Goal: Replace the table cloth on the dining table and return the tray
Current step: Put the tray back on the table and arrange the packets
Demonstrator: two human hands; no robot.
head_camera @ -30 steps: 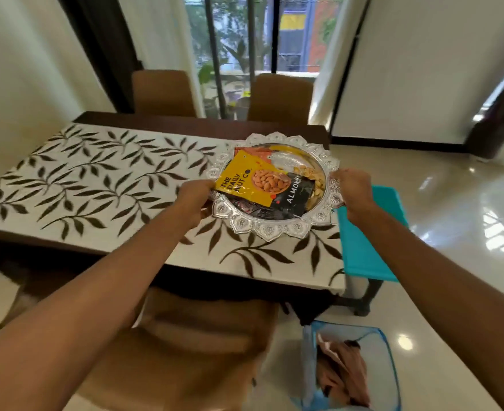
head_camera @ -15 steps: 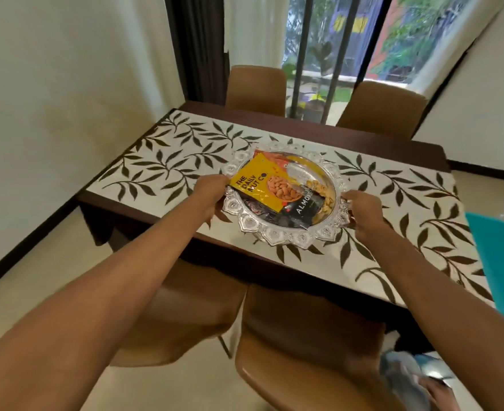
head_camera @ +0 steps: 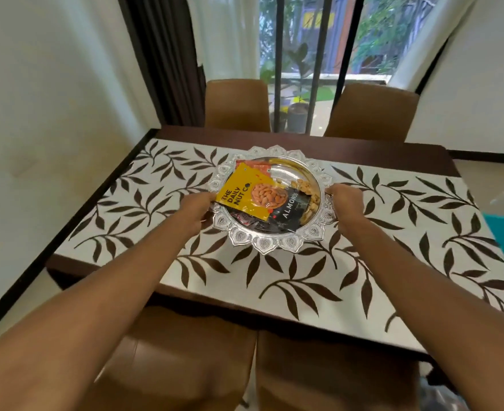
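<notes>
Shifted mid-table, tray (head_camera: 270,247) is gripped between left hand (head_camera: 195,212) and right hand (head_camera: 345,203).

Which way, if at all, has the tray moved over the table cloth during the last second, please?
Yes. The tray has gone leftward, from the right end of the table cloth to its middle.

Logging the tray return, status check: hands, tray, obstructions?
Left hand and right hand grip tray at opposite rims. Tray at mid-table over leaf-print cloth, almond packet inside. Nothing seen blocking it.
</notes>
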